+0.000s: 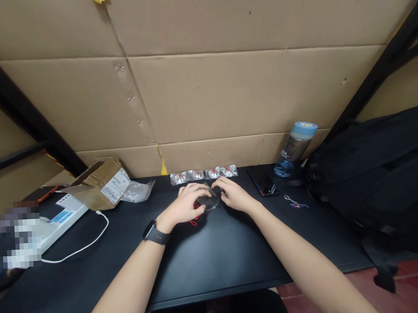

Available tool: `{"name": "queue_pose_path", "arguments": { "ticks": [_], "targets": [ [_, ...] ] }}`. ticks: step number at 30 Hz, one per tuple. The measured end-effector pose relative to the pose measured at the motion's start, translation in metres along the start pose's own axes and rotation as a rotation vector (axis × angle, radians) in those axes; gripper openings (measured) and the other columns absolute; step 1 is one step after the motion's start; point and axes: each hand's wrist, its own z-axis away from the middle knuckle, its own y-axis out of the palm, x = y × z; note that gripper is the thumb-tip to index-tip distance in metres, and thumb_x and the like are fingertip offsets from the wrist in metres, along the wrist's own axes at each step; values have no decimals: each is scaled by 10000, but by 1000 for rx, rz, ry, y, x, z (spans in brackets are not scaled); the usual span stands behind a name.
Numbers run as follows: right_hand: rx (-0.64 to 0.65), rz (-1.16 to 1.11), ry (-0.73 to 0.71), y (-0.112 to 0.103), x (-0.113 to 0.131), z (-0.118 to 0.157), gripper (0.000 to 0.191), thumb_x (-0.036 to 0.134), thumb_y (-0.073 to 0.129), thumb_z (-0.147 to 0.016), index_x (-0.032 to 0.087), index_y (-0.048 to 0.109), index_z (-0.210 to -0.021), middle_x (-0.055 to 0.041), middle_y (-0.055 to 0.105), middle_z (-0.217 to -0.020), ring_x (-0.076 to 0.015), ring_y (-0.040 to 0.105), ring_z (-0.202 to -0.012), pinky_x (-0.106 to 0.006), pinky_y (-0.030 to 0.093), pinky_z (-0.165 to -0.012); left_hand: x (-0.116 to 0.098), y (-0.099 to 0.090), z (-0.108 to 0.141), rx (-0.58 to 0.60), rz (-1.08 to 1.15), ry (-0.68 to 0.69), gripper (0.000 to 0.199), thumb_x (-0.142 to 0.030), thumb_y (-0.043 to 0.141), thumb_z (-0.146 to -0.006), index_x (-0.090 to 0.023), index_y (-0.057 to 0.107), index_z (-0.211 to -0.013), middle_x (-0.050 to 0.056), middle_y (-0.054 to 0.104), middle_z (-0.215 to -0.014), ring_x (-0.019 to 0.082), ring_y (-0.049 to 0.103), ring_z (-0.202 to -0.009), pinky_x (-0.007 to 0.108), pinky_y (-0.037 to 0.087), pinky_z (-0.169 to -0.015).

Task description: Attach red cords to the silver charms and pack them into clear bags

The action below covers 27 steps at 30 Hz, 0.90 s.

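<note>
A small clear plastic bag (211, 202) is between my two hands, low over the black desk. My left hand (187, 205), with a black watch on its wrist, has its thumb and fingers closed around the bag's left side. A red cord (194, 221) shows beneath that hand; what it belongs to is mostly hidden. The fingers of my right hand (235, 195) are curled in at the bag's upper right edge. Just beyond my hands, several round silvery pieces with red marks (197, 175) lie in a row, each in clear wrapping.
On the left are an opened cardboard box (101, 185), a crumpled plastic wrapper (139, 191), a white power strip (65, 220) and a white cable (94, 244). To the right lie a phone (262, 181), a small charm (297, 205), a water bottle (293, 152) and a black backpack (378, 175). Cardboard walls the back.
</note>
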Motion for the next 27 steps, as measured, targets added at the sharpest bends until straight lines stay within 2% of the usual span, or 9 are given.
{"name": "queue_pose_path", "arguments": {
  "ticks": [3, 6, 10, 14, 16, 19, 23, 25, 27],
  "targets": [
    [35, 46, -10, 7, 1, -1, 285, 113, 676, -852, 240, 665, -1108, -72, 632, -1148, -216, 591, -1081, -335, 482, -948, 4, 4, 0, -40, -22, -22, 622, -96, 551, -757, -305, 549, -1343, 41, 588, -1413, 265, 471, -1335, 440, 327, -1123],
    [-2, 52, 3, 14, 4, -3, 66, 186, 692, -891, 228, 689, -941, -60, 666, -1056, -208, 591, -1010, -335, 479, -923, 7, 6, 1, -71, -40, -45, 718, -105, 578, -721, -290, 472, -1407, 55, 571, -1435, 277, 473, -1336, 433, 310, -1116],
    [-84, 16, 66, 16, 6, -6, 50, 189, 645, -923, 226, 676, -911, -38, 699, -925, -201, 589, -925, -326, 476, -878, 6, 9, -1, -96, -34, -88, 651, -284, 730, -754, -293, 503, -1364, 55, 633, -1342, 289, 525, -1266, 424, 322, -1062],
    [-90, -8, 101, 12, 7, -5, 48, 195, 647, -912, 227, 683, -912, -33, 708, -894, -198, 600, -888, -312, 477, -838, 1, 11, -5, -168, -20, -158, 240, -370, 669, -896, -294, 658, -1124, 12, 732, -1108, 236, 615, -1104, 398, 319, -990],
    [-87, -24, 112, 9, 8, -5, 55, 193, 647, -908, 227, 689, -904, -30, 708, -882, -191, 610, -871, -298, 477, -812, -1, 10, -7, -186, -15, -189, 126, -362, 619, -940, -281, 703, -988, 3, 754, -1049, 226, 632, -1066, 405, 303, -986],
    [-91, -70, 159, 3, 6, -5, 50, 201, 644, -906, 220, 689, -895, -24, 707, -851, -173, 631, -811, -271, 472, -746, -2, 4, -7, -214, 12, -262, 151, -347, 581, -955, -270, 711, -948, 5, 773, -1024, 231, 657, -1039, 419, 299, -987],
    [-115, -197, 241, 2, 1, -5, 51, 237, 623, -910, 213, 650, -874, -2, 724, -813, -144, 641, -699, -244, 459, -678, -2, 4, -8, -260, 121, -367, 148, -326, 590, -918, -272, 624, -1052, -27, 785, -963, 202, 703, -896, 391, 353, -955],
    [-131, -268, 299, 5, -2, -5, 50, 259, 629, -901, 223, 617, -934, 15, 733, -782, -139, 632, -635, -242, 455, -652, -1, 9, -9, -263, 182, -406, 250, -301, 589, -896, -286, 546, -1142, -50, 783, -923, 181, 706, -809, 372, 377, -937],
    [-145, -303, 343, 11, -3, -5, 178, 271, 638, -890, 236, 579, -1054, 32, 734, -752, -144, 627, -602, -245, 458, -644, 0, 14, -10, -260, 186, -430, 336, -275, 574, -882, -289, 485, -1207, -58, 776, -892, 176, 702, -774, 373, 375, -938]
  ]
}}
